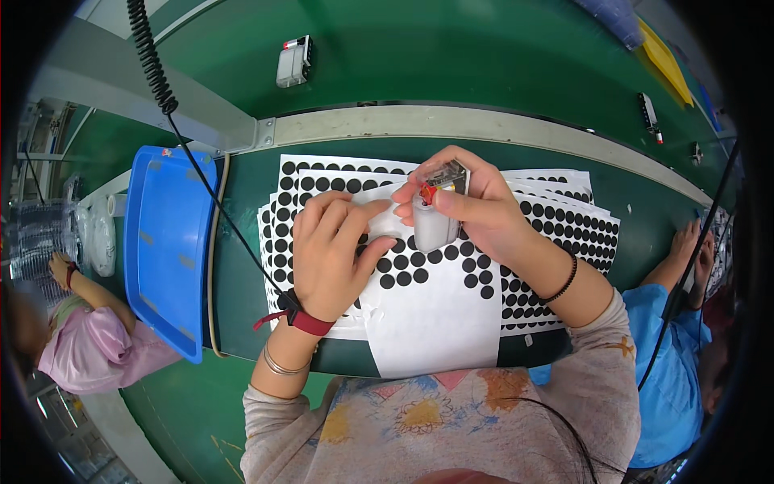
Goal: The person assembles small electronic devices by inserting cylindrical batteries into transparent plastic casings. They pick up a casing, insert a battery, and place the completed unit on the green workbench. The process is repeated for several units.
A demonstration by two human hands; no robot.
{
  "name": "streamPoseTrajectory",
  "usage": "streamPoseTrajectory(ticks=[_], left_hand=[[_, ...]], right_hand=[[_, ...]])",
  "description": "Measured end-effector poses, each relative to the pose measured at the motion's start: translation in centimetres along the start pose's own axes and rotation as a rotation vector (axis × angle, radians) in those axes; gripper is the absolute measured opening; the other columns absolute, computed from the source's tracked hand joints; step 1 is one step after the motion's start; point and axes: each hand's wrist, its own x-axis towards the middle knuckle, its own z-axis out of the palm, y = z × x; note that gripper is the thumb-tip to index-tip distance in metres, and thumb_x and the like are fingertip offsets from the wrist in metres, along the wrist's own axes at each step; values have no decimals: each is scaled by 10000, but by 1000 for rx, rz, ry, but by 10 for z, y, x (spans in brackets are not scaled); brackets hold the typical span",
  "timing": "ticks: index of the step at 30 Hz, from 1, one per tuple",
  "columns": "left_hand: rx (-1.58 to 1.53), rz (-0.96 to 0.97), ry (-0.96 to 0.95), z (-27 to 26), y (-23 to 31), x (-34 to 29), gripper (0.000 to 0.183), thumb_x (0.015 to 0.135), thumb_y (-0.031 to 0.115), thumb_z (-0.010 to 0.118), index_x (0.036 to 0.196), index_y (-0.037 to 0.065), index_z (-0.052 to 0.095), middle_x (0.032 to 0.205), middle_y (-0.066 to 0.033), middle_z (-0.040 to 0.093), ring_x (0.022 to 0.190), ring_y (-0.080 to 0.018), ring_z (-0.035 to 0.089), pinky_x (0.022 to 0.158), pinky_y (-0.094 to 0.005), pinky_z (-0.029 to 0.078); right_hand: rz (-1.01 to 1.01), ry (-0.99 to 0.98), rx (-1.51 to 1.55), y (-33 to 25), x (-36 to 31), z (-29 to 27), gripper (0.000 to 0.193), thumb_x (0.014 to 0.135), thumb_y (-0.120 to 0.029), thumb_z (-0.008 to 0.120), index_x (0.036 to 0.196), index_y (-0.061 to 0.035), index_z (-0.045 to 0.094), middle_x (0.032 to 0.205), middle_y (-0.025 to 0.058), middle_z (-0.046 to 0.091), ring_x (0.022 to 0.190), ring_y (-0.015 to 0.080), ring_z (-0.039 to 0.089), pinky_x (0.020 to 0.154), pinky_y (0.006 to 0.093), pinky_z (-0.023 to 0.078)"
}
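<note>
My right hand (481, 211) grips a small boxy device (435, 226) between thumb and fingers. Its lower body is frosted white plastic, with a red part and a clear dark-edged section above. Just left of it hovers my left hand (330, 246), fingers curved, thumb and forefinger apart. A pale patch lies between them; I cannot tell whether it is a part or bare backing. Beneath both hands spread white sheets (556, 230) of round black stickers. On the top sheet (435, 331), the near portion has no dots.
A blue tray (168, 250) stands to the left. Beyond the pale rail (484, 125), similar devices (294, 63) lie on the green surface. A strap (310, 323) on my left wrist joins a dark cord (234, 230). Co-workers in pink (105, 347) and blue (661, 363) sit either side.
</note>
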Motion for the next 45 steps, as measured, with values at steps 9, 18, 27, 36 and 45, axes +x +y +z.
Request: streamPoseTrajectory(ticks=[9,18,27,36,45], left_hand=[[-87,-61,-39,-3,-1,5,354,632,174,715,961,114,597,762,-35,527,910,-253,484,752,-360,358],[-101,-26,16,-2,-4,5,344,635,191,718,947,111,597,726,-21,520,896,-246,487,758,-359,359],[-121,-65,-32,-4,-6,6,334,631,195,718,936,121,602,663,2,488,883,-238,489,734,-354,351],[-31,0,49,-2,0,2,323,648,201,707,941,117,603,775,-27,533,924,-245,496,751,-354,349],[-42,-12,13,-4,2,6,327,635,181,713,933,94,607,686,-21,502,900,-250,498,759,-356,363]], right_hand=[[4,-6,-25,2,1,1,229,809,-91,578,1011,-34,486,995,183,583,924,254,589,856,382,458],[-10,-5,-60,2,2,2,231,795,-74,591,999,-45,487,998,170,586,927,246,587,856,383,461],[10,22,-26,1,3,3,216,799,-55,565,1004,-39,500,993,171,587,924,236,588,858,374,444],[3,34,-50,0,3,5,225,793,-70,591,995,-22,503,979,153,603,931,212,586,852,351,449],[-9,31,-52,1,2,6,238,780,-70,615,984,-25,502,976,153,607,925,213,590,844,351,454]])
